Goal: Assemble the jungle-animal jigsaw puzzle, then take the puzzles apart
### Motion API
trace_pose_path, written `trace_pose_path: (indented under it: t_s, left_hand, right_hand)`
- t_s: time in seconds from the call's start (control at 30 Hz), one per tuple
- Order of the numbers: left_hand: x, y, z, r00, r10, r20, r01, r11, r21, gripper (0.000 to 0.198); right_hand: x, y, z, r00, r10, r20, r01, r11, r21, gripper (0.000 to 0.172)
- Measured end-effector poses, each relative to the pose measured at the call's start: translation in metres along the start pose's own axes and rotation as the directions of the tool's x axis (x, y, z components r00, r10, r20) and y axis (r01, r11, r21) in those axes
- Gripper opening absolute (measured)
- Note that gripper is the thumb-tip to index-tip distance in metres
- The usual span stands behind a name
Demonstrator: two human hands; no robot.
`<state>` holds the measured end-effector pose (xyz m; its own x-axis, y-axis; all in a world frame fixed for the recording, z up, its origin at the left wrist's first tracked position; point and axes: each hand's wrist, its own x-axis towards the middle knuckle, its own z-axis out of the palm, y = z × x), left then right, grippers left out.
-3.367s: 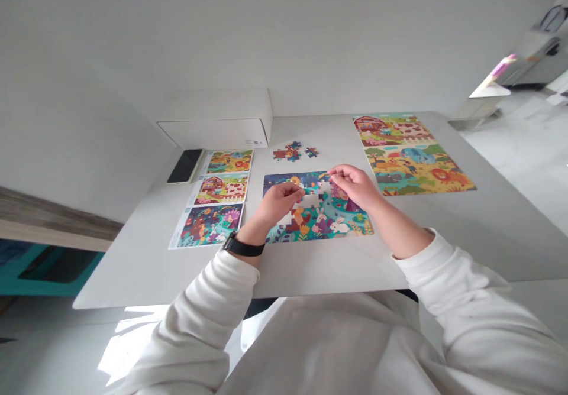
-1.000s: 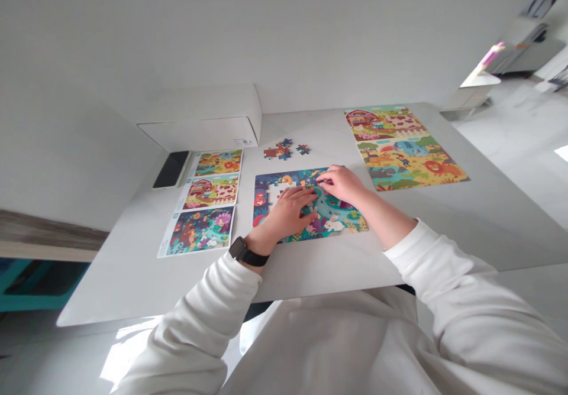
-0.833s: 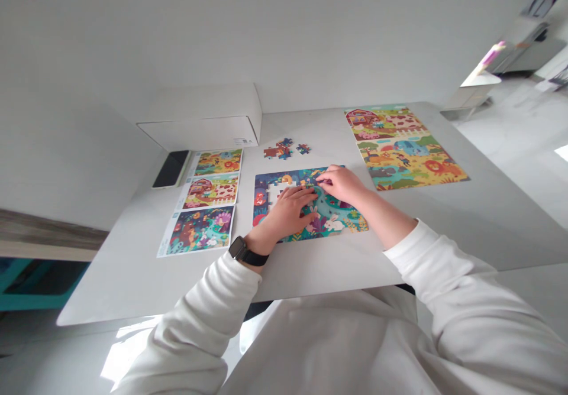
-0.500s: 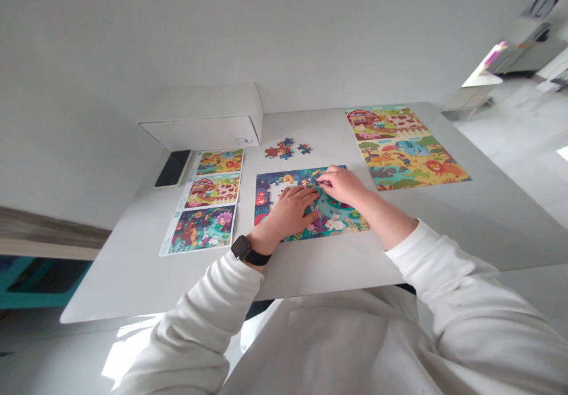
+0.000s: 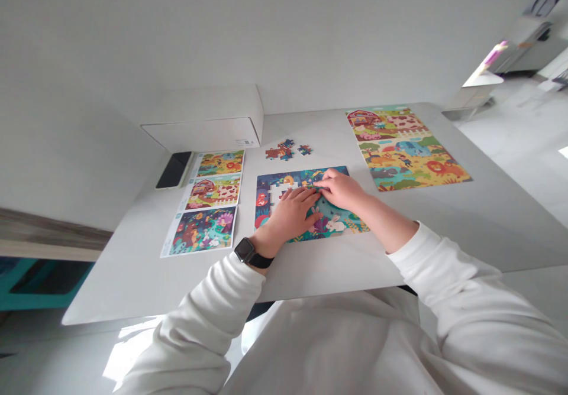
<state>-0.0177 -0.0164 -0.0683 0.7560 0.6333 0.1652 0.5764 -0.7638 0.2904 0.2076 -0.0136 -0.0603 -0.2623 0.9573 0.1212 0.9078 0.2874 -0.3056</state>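
Observation:
A partly assembled jigsaw puzzle (image 5: 335,213) with a dark forest picture lies in front of me, with rabbits near its lower edge. Its upper left part has a white gap where the base shows. My left hand (image 5: 295,209) rests flat on the puzzle, fingers stretched out over part of this gap. Just to its right, my right hand (image 5: 339,189) is closed, with thumb and index finger down at a puzzle piece in the upper middle. The fingers mostly hide that piece. Behind the puzzle is a small pile of loose puzzle pieces (image 5: 280,151), with another loose piece (image 5: 305,149) beside it.
On the left of the table (image 5: 133,265) lies a sheet with three small pictures (image 5: 213,191), a phone (image 5: 174,169) above it. A white box (image 5: 204,132) stands against the wall. Two finished puzzles, farm (image 5: 399,124) and savanna (image 5: 412,164), lie at the right.
My right fingers have shifted slightly left and down, closer to my left fingertips. My left hand stays flat on the puzzle, almost unmoved.

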Motion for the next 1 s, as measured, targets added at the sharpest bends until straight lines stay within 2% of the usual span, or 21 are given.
trace_pose_path:
  t_s: [0.17,0.3,0.37,0.5,0.7,0.9,1.0]
  left_hand:
    - [0.0,-0.005,0.004,0.999,0.042,-0.016,-0.042,0.998,-0.038,0.056]
    - [0.0,-0.005,0.004,0.999,0.041,-0.012,-0.042,0.998,-0.053,0.055]
    - [-0.001,-0.005,0.003,0.999,0.041,-0.014,-0.042,0.997,-0.061,0.055]
    - [-0.002,-0.004,0.003,0.999,0.039,-0.015,-0.04,0.997,-0.069,0.054]
    - [-0.002,-0.005,0.003,0.999,0.044,-0.014,-0.045,0.995,-0.087,0.054]
    - [-0.003,-0.005,0.004,0.999,0.032,-0.024,-0.034,0.996,-0.087,0.053]
    - [-0.004,-0.003,0.003,0.999,-0.029,-0.037,0.027,0.998,-0.048,0.056]
  right_hand:
    - [0.001,-0.002,0.003,1.0,0.007,-0.007,-0.007,1.0,0.004,0.032]
    - [0.003,0.005,0.001,1.0,-0.011,-0.008,0.012,0.997,0.079,0.029]
    - [0.004,0.014,-0.003,0.998,0.0,-0.06,0.009,0.991,0.136,0.028]
    - [0.002,0.033,-0.014,0.978,0.105,-0.181,-0.072,0.98,0.185,0.027]
    - [-0.002,0.034,-0.012,0.997,0.046,-0.057,-0.037,0.989,0.146,0.02]
    - [-0.003,0.027,-0.012,0.996,0.039,-0.074,-0.031,0.994,0.106,0.019]
    - [-0.003,0.028,-0.011,0.996,0.044,-0.083,-0.036,0.995,0.095,0.019]
